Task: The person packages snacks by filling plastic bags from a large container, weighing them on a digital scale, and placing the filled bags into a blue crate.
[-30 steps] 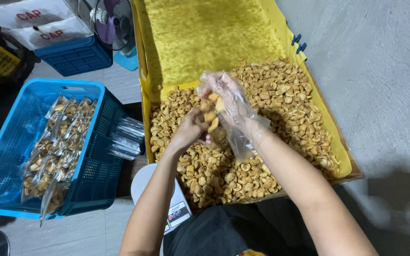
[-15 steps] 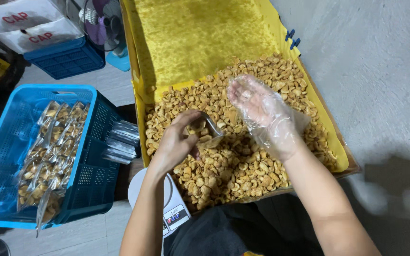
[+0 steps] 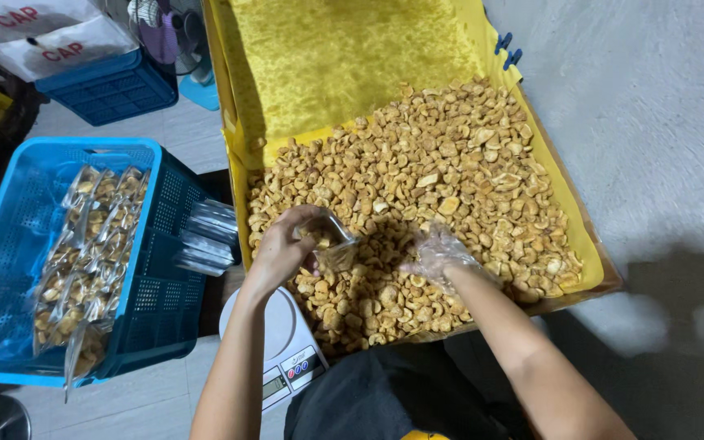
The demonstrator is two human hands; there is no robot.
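Gloved right hand point(image 3: 437, 254) now down among snacks point(image 3: 450, 187), beside pouch point(image 3: 332, 244).

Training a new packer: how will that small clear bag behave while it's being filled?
The clear bag looks thin and floppy, so the left hand props it. Partly filled with snack pieces, it would probably sag or tip if released.

Even overhead light; soft shadows; sharp focus

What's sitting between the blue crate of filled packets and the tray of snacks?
In the head view, a stack of empty clear bags lies between the blue crate and the tray, by the crate's right wall.
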